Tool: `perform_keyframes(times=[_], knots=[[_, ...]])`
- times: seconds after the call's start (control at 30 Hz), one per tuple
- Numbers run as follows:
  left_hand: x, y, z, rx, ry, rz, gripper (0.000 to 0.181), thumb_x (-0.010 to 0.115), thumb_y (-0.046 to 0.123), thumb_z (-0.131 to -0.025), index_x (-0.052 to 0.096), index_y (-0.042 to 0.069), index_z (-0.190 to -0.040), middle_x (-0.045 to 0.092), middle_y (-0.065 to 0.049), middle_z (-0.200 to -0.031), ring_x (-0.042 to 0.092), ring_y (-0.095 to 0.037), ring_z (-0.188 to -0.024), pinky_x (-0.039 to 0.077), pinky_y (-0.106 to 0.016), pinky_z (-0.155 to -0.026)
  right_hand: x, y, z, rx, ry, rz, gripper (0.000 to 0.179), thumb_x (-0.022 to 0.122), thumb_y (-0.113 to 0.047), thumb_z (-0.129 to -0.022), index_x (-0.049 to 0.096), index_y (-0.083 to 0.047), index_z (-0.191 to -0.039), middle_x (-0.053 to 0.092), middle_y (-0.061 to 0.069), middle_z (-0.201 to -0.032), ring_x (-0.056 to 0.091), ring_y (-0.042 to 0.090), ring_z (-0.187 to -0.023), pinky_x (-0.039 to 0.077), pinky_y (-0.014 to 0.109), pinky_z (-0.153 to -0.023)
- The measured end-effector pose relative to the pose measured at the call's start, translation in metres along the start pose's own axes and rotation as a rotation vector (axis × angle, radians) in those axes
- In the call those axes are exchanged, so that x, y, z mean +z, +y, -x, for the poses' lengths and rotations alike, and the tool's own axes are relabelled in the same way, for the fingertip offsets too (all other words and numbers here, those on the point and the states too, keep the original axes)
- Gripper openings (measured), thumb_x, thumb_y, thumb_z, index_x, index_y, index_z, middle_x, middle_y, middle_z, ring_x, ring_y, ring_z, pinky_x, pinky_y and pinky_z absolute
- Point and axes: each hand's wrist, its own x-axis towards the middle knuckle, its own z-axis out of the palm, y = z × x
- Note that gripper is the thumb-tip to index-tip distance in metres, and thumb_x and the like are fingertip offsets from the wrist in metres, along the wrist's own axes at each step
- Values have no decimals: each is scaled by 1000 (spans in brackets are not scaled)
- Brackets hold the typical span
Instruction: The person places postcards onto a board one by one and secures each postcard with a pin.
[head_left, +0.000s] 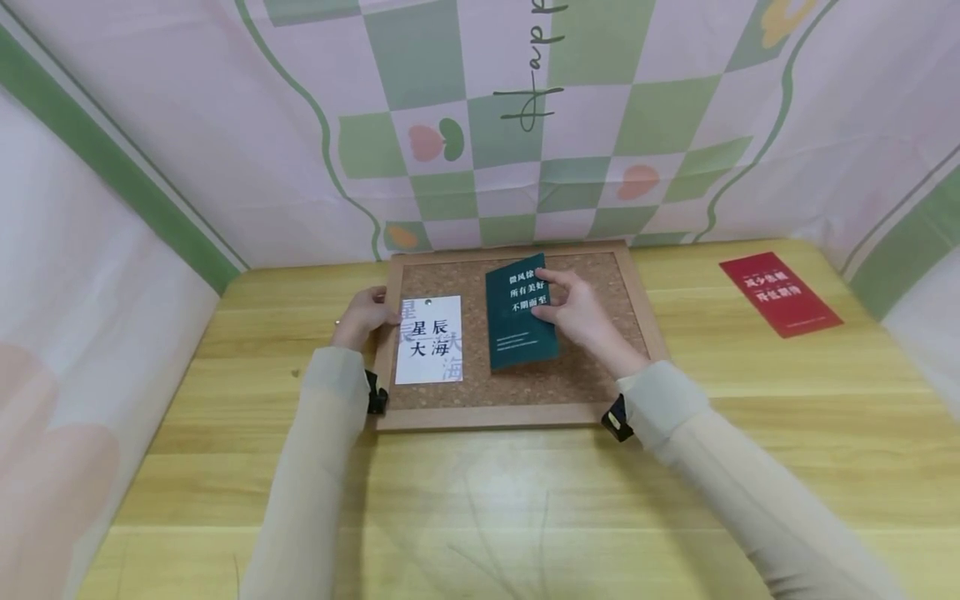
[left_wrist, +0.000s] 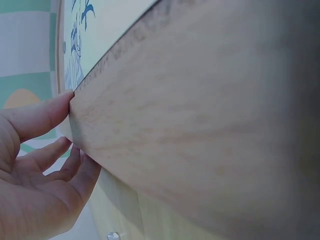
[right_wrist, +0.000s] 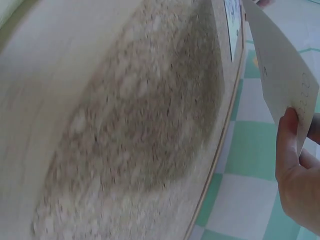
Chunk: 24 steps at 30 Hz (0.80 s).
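Note:
A wood-framed corkboard [head_left: 510, 417] leans against the patterned cloth. My left hand [head_left: 367, 317] grips its left frame edge; in the left wrist view the thumb [left_wrist: 50, 115] is on the front side and the curled fingers reach behind. A white card [head_left: 429, 358] with dark characters hangs on the board's left half, with a small pin [head_left: 428, 302] at its top. With thumb and fingers, my right hand [head_left: 581, 310] pinches the right edge of a dark green card [head_left: 517, 325] in front of the cork. Its pale back [right_wrist: 280, 65] shows in the right wrist view, standing off the board.
A red card [head_left: 782, 296] with white characters lies on the wooden table [head_left: 480, 500], right of the board. Behind stands a cloth [head_left: 502, 133] with green checks. A small shiny round thing [left_wrist: 113, 236] is low in the left wrist view.

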Motion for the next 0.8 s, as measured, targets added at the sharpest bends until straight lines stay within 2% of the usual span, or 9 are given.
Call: perform_keyframes(times=[0.1,0.17,0.37,0.47,0.57,0.67,0.8], knots=[[0,0,0,-4,5,-2,72,58,1,-90,22,11,-152,34,-15,-153,38,-34,-138,33,-47,-115,6,0,-1,-2,-4,-25,59,59,0,-91,37,-5,-146,23,23,-154,60,37,-114,57,33,-85],[0,0,-1,-4,8,-8,72,58,2,-90,23,11,-152,34,-15,-153,39,-34,-137,34,-47,-115,10,1,-1,4,2,-32,59,60,1,-91,38,-5,-145,31,21,-150,61,36,-111,57,30,-82],[1,0,-1,1,10,-15,73,58,2,-90,22,11,-152,33,-14,-154,37,-34,-138,33,-47,-116,21,3,-5,21,3,-26,58,60,0,-91,39,-4,-145,33,21,-149,62,25,-97,52,16,-69],[0,0,0,1,9,-13,73,58,2,-89,22,10,-152,33,-14,-154,37,-34,-139,32,-47,-116,24,3,-5,31,-4,-19,58,60,-1,-90,40,-5,-144,35,20,-148,60,22,-91,49,16,-65],[0,0,0,-2,5,-11,72,57,2,-90,22,11,-152,33,-14,-154,37,-34,-138,33,-48,-115,28,5,-7,37,-15,-28,57,60,-1,-91,40,-5,-144,35,21,-146,61,26,-96,53,19,-69],[0,0,0,-1,2,-7,72,58,2,-89,23,12,-152,34,-14,-153,38,-34,-138,33,-48,-115,30,8,-8,39,-27,-48,58,59,1,-91,38,-4,-145,33,21,-147,60,33,-109,57,26,-78],[-1,0,-1,6,1,-8,72,59,2,-89,24,11,-152,36,-15,-152,40,-34,-136,34,-48,-114,33,11,-9,40,-29,-54,58,59,2,-91,38,-3,-145,33,22,-148,57,36,-117,56,36,-88]])
